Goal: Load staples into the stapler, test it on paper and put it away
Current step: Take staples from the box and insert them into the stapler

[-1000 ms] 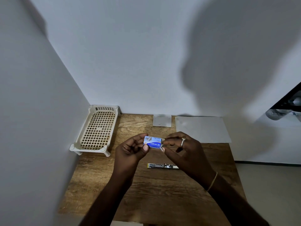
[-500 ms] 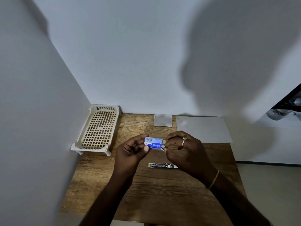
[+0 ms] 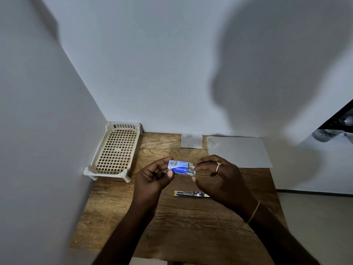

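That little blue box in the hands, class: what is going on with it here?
A person holds the blue staple box in the left hand above the wooden table, while the right hand draws out its inner tray, which sticks out at the right end. The stapler lies opened flat on the table under the hands, not yet loaded. A sheet of paper and a cream basket wait behind.

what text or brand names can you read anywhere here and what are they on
"kangaro": white letters on the small blue cardboard staple box, held above the table in the left hand, with the right hand at its open end; the word reads upside down from this view.
Other small print on that box: too small to read.
Small white paper slip at the back of the wooden table: faint marks, unreadable.
Open metal stapler: no legible text.
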`<state>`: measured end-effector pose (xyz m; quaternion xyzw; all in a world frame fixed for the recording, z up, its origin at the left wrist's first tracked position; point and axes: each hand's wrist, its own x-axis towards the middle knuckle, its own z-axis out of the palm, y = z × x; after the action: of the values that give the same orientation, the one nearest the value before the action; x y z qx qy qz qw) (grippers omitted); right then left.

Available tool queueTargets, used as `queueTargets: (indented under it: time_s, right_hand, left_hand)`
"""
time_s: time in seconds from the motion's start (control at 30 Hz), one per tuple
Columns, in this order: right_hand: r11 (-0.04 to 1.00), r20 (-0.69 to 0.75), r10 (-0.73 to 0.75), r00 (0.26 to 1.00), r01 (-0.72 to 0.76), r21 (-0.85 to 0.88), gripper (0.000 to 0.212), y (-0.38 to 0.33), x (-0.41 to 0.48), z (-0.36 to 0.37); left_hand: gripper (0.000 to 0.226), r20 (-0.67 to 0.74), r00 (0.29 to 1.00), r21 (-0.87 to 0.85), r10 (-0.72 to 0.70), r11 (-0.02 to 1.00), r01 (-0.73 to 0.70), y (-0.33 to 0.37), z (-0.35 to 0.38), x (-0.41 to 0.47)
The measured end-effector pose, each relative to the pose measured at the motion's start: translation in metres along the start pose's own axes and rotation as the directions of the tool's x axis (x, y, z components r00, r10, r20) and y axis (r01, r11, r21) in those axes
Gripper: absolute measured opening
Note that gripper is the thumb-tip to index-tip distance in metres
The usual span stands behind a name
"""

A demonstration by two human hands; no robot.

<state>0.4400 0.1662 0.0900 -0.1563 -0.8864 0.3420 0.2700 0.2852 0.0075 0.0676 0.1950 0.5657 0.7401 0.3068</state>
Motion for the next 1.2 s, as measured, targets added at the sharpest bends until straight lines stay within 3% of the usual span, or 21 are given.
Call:
queueTargets:
  time_s: [0.57, 0.8, 1.1, 1.2]
  right_hand:
    - [1.000, 0.035, 0.006, 0.999, -0.006, 0.000, 0.020, -0.003, 0.004, 0.002]
    - [0.994, -0.007, 0.047, 0.999, -0.047, 0.101, 0.015, 0.002, -0.001, -0.004]
    - [0.926, -0.106, 0.220, 0.970, -0.173, 0.334, 0.012, -0.003, -0.015, 0.004]
    - [0.948, -0.144, 0.158, 0.977, -0.109, 0.300, 0.010, -0.009, -0.022, 0.009]
  left_hand:
    - [0.043, 0.022, 1.000, -0.015, -0.008, 1.000, 0.008, -0.002, -0.002, 0.000]
    - [0.040, 0.017, 1.000, -0.013, 0.003, 1.000, -0.003, 0.000, 0.000, -0.002]
    - [0.039, 0.008, 1.000, -0.028, 0.001, 1.000, 0.000, -0.007, -0.003, -0.003]
    - [0.043, -0.005, 1.000, -0.031, 0.002, 1.000, -0.002, -0.012, -0.003, -0.005]
